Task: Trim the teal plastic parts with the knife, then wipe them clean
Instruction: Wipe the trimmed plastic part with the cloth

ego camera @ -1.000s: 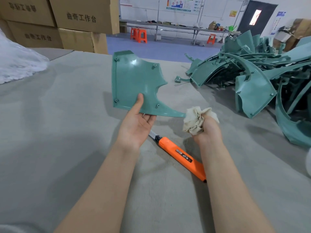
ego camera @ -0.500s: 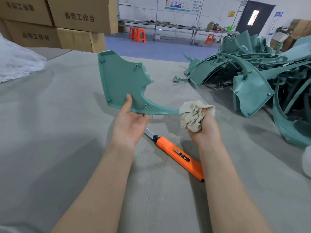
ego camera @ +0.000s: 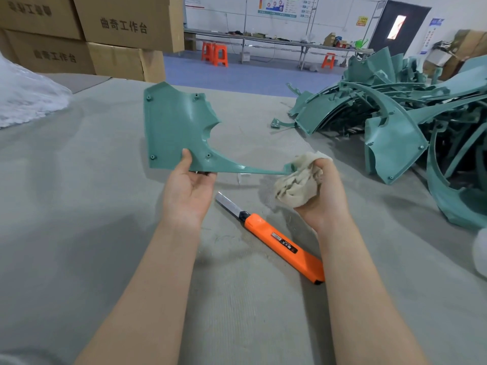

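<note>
Now the left hand pinches the teal part by its lower edge, thumb on the front face and fingers tucked behind, holding it up off the bench. The right hand is curled tight round a bunched rag, and the rag touches the hooked tip of the part's thin arm. Compared with 1 second ago, the part sits further left and is turned so its wide panel faces the camera more squarely. The thin arm now stretches out towards the rag, which has stayed at that tip throughout. The left hand no longer covers the knife, which lies untouched on the bench between the 2 forearms with its blade out and fully in view. That suggests trimming on this piece is done and the wiping step is under way, probably starting at the narrow end and due to work back over the panel. The rag looks smudged in places. A pile of similar teal parts lies to the right, well apart from the hands, so much of the task likely remains. The bare blade lies near both wrists, which is worth minding.
</note>
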`<state>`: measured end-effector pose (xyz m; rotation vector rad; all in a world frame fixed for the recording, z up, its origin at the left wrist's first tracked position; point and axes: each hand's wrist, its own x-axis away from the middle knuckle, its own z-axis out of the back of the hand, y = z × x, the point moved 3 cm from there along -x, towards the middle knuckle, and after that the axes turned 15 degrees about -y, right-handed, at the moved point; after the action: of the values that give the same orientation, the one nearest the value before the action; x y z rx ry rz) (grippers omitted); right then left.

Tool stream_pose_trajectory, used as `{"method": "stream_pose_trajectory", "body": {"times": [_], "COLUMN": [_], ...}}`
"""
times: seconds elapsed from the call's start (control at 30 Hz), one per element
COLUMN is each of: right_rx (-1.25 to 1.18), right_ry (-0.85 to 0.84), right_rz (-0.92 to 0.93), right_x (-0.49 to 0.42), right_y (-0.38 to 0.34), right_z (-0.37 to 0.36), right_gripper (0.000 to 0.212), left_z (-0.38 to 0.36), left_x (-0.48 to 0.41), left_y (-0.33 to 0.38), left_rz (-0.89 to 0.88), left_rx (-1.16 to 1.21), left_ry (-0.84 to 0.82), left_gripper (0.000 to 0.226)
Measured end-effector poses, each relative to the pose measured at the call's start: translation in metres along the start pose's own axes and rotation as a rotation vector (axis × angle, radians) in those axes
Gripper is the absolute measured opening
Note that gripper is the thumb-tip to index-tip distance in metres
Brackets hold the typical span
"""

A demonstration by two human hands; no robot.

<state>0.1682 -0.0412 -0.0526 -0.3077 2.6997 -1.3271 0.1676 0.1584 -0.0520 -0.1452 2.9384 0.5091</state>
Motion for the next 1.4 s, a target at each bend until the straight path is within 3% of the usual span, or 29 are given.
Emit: {"method": "stream_pose_trajectory", "body": {"times": [0.13, 0.27, 0.4, 0.6, 0.73, 0.97, 1.1, 1.33, 1.4], "right_rx": [0.167, 0.321, 0.287, 0.244, 0.203, 0.396, 0.296, -0.174, -0.207], "right_ry": [0.196, 0.238, 0.297, 0.33, 0.264, 0.328, 0.316, 0.276, 0.199], "right_rz": [0.018, 0.099, 0.156, 0.161, 0.197, 0.247, 0.23, 0.212, 0.178], "right_x": [0.001, 0.0, 0.0, 0.0, 0.0, 0.001, 0.001, 0.003, 0.003], "right_y": [0.005, 0.005, 0.003, 0.005, 0.004, 0.003, 0.004, 0.002, -0.001], "right_z": [0.001, 0.005, 0.007, 0.009, 0.003, 0.005, 0.007, 0.014, 0.013], "right_gripper": [0.014, 0.017, 0.02, 0.02, 0.015, 0.02, 0.018, 0.023, 0.018], "left_z": [-0.002, -0.002, -0.004, -0.004, -0.002, 0.002, 0.005, 0.011, 0.012], "left_x": [0.001, 0.001, 0.001, 0.0, -0.001, -0.001, -0.001, -0.003, -0.004], "left_y": [0.0, 0.0, -0.002, -0.003, 0.0, 0.007, 0.007, 0.014, 0.015], "left_rz": [0.006, 0.024, 0.039, 0.051, 0.021, -0.023, -0.03, -0.065, -0.065], "left_rx": [0.014, -0.005, -0.014, -0.017, -0.011, 0.015, 0.018, 0.097, 0.113], "left_ry": [-0.024, -0.068, -0.11, -0.117, -0.08, -0.023, -0.006, 0.041, 0.049], "left_gripper": [0.018, 0.017, 0.018, 0.015, 0.015, 0.015, 0.017, 0.013, 0.013]}}
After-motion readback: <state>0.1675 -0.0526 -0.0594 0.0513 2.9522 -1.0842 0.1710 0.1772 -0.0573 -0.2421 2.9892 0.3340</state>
